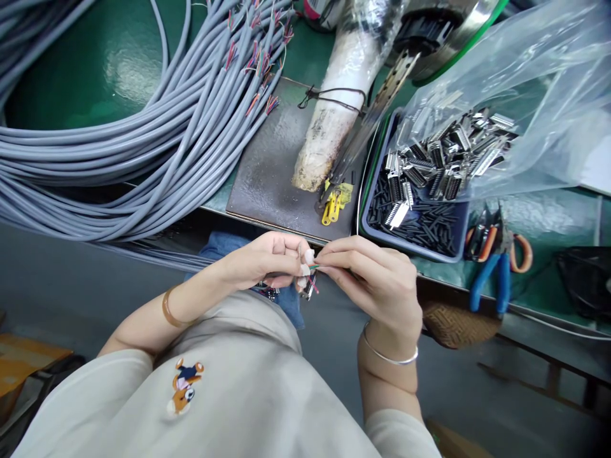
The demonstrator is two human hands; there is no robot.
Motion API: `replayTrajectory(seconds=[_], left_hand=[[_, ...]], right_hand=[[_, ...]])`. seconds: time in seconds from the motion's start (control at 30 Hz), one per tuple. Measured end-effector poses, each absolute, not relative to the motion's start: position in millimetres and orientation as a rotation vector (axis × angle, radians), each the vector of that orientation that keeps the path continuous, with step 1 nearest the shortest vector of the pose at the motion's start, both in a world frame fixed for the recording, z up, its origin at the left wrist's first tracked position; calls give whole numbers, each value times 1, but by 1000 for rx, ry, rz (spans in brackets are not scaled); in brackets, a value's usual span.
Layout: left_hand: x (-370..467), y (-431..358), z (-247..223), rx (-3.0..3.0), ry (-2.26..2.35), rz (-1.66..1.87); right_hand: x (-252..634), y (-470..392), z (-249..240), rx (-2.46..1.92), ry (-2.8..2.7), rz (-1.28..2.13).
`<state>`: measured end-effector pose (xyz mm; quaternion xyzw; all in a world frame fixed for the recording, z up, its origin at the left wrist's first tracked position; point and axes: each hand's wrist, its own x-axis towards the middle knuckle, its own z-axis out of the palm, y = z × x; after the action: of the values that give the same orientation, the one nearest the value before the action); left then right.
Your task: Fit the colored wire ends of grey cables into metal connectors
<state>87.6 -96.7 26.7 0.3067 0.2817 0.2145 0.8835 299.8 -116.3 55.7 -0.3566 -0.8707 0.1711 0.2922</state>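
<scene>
My left hand (272, 259), with white wrapping on some fingertips, is closed around the end of a cable with thin coloured wires. My right hand (372, 270) pinches a thin green wire (315, 266) close to the left fingertips. Just below the fingers a small metal connector (309, 290) and a pink wire (313, 284) show, partly hidden by the left hand. Both hands are in front of the table edge, above my lap.
Grey cables (191, 149) lie at the left. A brown board (272, 159) bears yellow pieces (333, 205) beneath a white wrapped tube (334, 102). At the right are a blue bin (415, 245) of connectors and black sleeves, a plastic bag (539, 83), and pliers (501, 273).
</scene>
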Motion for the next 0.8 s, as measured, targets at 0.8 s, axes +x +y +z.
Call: replayTrajectory(seconds=[0.8], left_hand=[[101,-124,27,1505,918,1137]], right_hand=[[286,-127,67,-1255,-2058,865]])
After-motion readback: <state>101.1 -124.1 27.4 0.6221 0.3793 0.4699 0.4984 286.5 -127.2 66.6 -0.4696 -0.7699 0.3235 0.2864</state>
